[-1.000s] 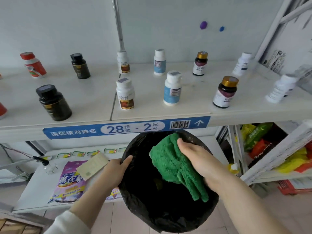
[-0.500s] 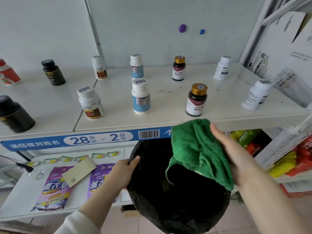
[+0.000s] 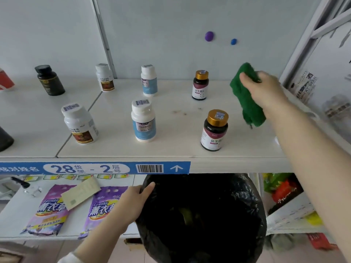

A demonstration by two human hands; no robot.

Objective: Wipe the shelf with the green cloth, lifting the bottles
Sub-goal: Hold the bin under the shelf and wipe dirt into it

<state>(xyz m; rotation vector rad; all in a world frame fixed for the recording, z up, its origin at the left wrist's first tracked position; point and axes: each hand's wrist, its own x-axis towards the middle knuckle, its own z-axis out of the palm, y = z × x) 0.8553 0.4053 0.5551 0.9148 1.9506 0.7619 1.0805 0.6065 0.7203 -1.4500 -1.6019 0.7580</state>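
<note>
Right hand (image 3: 266, 90) stretched over shelf (image 3: 171, 118), green cloth (image 3: 247, 97) clutched hanging, left hand (image 3: 133, 204) gripped on black bag (image 3: 205, 215) rim

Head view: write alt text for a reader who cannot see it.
A person's right hand holds a green cloth over the right end of a white shelf dotted with upright bottles, while the left hand grips the rim of a black bag below.

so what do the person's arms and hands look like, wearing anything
Both hands are bare: no gloves, and no rings or watch that I can see. The left hand leads back to a forearm ending in a white sleeve cuff at the bottom edge. The right hand and its forearm are bare as far as the frame shows.
</note>
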